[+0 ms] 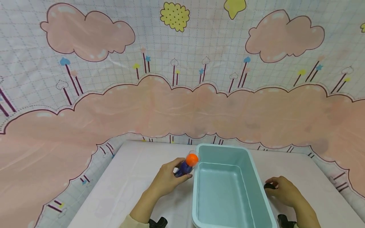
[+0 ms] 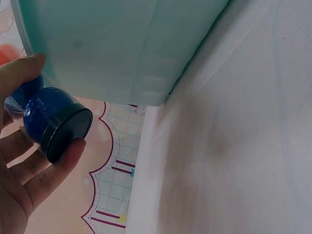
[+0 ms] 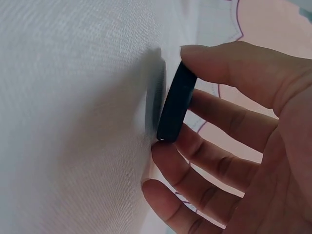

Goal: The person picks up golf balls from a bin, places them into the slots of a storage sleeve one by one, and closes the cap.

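Observation:
My left hand [image 1: 168,179] grips a rounded, shiny blue object [image 2: 46,117] with a flat black end and an orange ball [image 1: 192,160] at its other end. A thin clear outline shows around the ball, which overlaps the left rim of a light blue-green plastic tub [image 1: 228,193] in the head view. On the tub's right side, my right hand [image 1: 286,191] pinches a thin black disc [image 3: 176,105] between thumb and fingers. The disc stands on edge relative to the palm, close over the white table cover, and its dark shadow falls right beside it.
The tub stands upright on the white-covered table [image 1: 114,190], its inside facing up, between the two hands. A cloth [image 1: 185,110] printed with clouds hangs behind the table and shows around its edges. Black straps or mounts [image 1: 158,222] sit at both wrists.

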The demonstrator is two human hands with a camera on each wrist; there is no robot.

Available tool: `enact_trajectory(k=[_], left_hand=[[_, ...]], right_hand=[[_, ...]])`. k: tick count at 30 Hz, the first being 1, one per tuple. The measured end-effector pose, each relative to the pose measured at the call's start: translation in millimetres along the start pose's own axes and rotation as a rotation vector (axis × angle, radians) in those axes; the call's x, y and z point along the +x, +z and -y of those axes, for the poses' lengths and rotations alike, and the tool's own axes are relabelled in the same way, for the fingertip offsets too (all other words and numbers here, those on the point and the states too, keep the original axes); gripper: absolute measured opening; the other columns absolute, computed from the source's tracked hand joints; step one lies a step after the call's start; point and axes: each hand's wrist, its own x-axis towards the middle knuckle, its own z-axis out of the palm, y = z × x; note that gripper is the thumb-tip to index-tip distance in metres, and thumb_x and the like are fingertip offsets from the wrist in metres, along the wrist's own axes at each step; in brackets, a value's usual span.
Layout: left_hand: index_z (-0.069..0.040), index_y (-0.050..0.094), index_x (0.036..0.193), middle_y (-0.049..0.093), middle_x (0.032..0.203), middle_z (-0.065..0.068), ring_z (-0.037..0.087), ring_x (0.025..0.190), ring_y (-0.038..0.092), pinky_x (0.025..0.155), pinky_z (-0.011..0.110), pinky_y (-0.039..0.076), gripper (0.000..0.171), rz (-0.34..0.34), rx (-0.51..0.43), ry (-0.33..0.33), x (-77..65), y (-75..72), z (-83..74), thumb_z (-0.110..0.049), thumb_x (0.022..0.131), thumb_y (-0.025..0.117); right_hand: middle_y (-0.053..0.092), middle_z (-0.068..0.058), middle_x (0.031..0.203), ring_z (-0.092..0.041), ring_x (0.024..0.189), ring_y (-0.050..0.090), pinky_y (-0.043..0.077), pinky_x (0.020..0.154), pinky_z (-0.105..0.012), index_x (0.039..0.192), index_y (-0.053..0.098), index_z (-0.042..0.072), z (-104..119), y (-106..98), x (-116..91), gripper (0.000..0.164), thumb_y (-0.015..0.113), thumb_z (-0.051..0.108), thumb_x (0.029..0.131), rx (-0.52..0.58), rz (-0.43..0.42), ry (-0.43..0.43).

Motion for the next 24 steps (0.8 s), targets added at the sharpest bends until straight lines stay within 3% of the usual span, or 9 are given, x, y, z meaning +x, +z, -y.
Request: enact_trajectory(k=[12,24], left_hand=[[-0.027,0.062,0.136,0.074,0.119,0.0,0.022,0.109,0.07,0.094,0.052,0.06,0.055,-0.009,0.005,0.008,0.9,-0.7,1.1,-0.052,0.089,0.078],[-0.025,0.062,0.136,0.074,0.121,0.003,0.025,0.111,0.07,0.094,0.054,0.059,0.056,0.003,0.009,0.009,0.6,-1.3,1.9,-0.052,0.089,0.078]], right_hand=[[0.065,-0.009,0.104,-0.021,0.092,0.06,0.044,0.071,-0.035,0.125,0.07,0.005,2.1,-4.5,-1.9,0.037,0.072,0.027,0.096,0.003,-0.036,-0.029],[0.071,-0.014,0.113,-0.026,0.096,0.067,0.052,0.074,-0.041,0.127,0.064,0.003,2.8,-4.1,-1.1,0.038,0.071,0.027,0.098,0.037,-0.039,0.005]])
